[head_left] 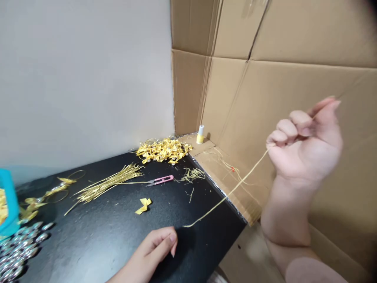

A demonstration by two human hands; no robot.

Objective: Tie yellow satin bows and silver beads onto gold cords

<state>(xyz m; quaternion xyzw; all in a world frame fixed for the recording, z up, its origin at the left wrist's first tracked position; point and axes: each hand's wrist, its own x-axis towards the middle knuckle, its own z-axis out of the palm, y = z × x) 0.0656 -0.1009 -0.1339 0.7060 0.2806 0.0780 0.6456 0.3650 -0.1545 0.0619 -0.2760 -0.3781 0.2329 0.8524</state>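
Raised at the right, my right hand [308, 137] is closed around a thin gold cord [240, 181]. One stretch of the cord hangs from below the little finger down to the left, and a thin strand also runs from the fingertips to the upper right. My left hand [160, 245] is low over the table with its fingers curled and thumb pressed in; whatever it may hold is hidden. The cord's loose end lies just right of that hand, apart from it. Beyond the left hand is a yellow ribbon bow [144, 206].
On the black table [118, 232] lie a gold cord bundle [110, 182], pink thread snips [162, 180], cord scraps [193, 175], a pile of bows [165, 150] and silvery beads [22, 251]. A teal container [11, 204] stands left, a small bottle [200, 135] at the back. Cardboard [294, 90] walls the right.
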